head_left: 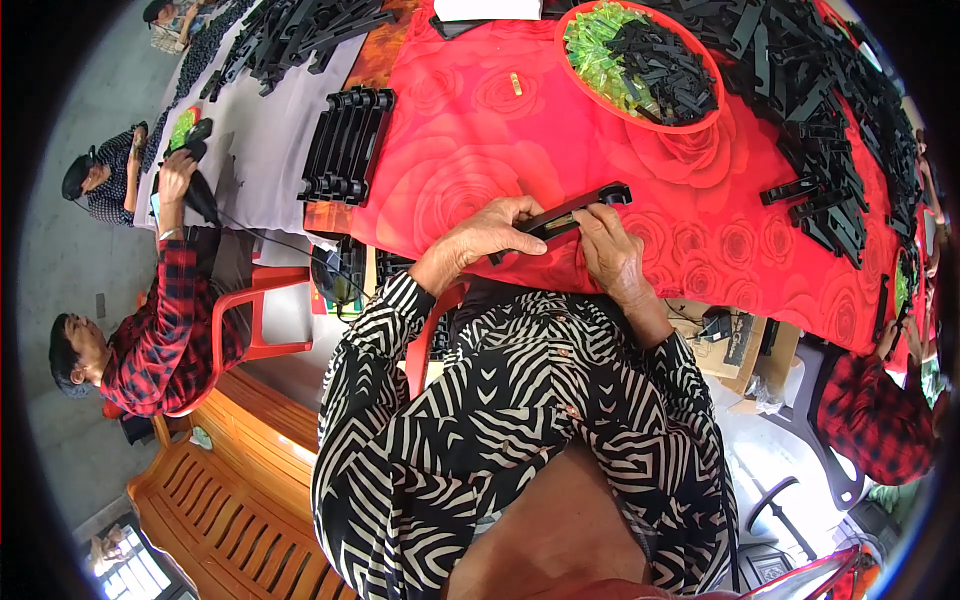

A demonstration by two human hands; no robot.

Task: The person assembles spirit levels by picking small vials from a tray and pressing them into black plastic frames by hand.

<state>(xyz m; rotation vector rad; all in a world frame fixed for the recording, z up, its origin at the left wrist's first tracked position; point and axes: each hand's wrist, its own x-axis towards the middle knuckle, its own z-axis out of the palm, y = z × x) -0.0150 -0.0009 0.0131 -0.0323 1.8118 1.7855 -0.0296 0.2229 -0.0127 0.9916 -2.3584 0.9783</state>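
Observation:
A long, narrow black plastic part (604,197) with a rounded, hooked far end lies slantwise between my hands above the red rose-patterned cloth. My left hand (488,232) grips its near-left end, thumb along the side. The fingers of my right hand (614,254) are bent together against its middle, where a small yellowish strip shows in the channel. Whether the right fingertips pinch that strip or the part itself is hidden. Beyond my hands sits a red-rimmed basin (567,78) with small yellow-green translucent pieces (596,48) and black strips (665,75).
A row of similar black parts (345,146) stands at the table's left. Loose black parts (825,190) are heaped along the right. One small yellow piece (516,84) lies on the cloth. A person in red-black checks (165,330) sits left, holding a black corded tool (200,195).

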